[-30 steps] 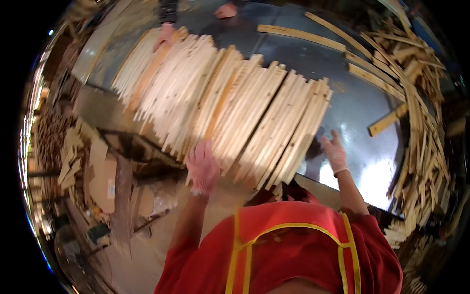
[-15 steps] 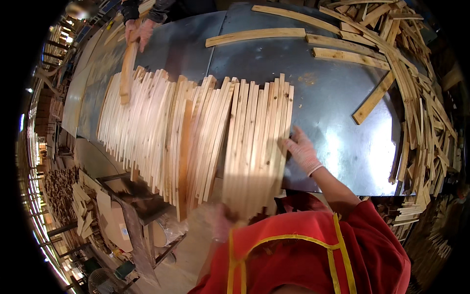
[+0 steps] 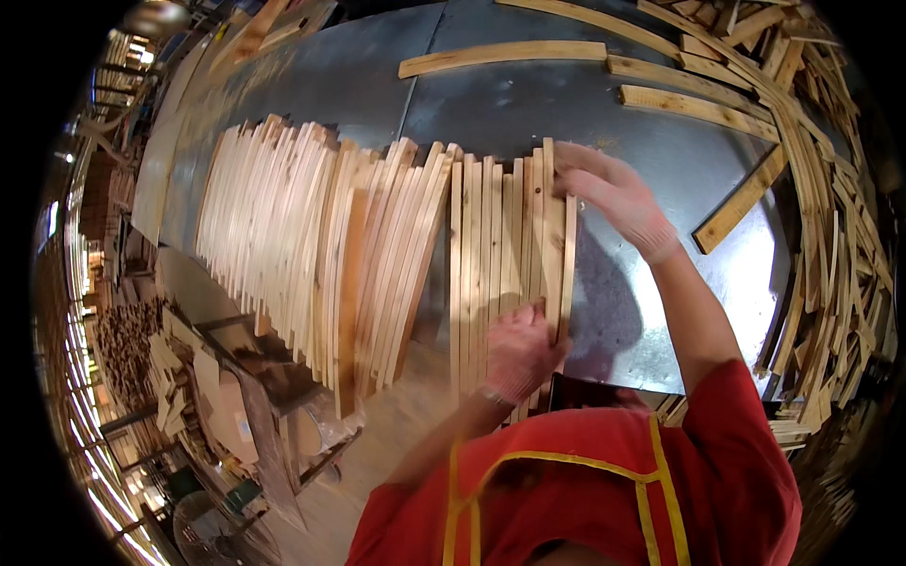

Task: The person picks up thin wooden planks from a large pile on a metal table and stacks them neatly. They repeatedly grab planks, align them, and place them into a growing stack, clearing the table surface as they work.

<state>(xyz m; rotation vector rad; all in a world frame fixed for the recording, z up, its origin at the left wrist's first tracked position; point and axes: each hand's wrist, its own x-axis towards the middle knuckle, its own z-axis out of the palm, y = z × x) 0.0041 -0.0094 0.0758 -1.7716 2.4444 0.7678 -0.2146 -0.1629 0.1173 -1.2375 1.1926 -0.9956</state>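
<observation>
A row of pale wooden strips (image 3: 489,245) lies side by side in front of me, with ends pointing away. My left hand (image 3: 521,351), in a thin whitish glove, bends over the near part of this row, its fingers closed on a strip by the right edge. My right hand (image 3: 612,193), gloved too and a little blurred, has its fingers and thumb closed at the far end of a wooden strip (image 3: 554,217) on that same edge. To the left a wider, fanned row of strips (image 3: 274,217) lies apart from mine, with a darker board (image 3: 351,292) on it.
Longer boards (image 3: 505,57) lie at the back of the dark metal table (image 3: 491,104), and a single short board (image 3: 741,200) slants at the right. A tangled heap of offcuts (image 3: 802,141) lines the right side. Below left stands a metal stand (image 3: 274,424).
My right hand has slid up to the far strip ends. My left hand has come up from the near ends onto the row. Another person's hands and their board have left the far left.
</observation>
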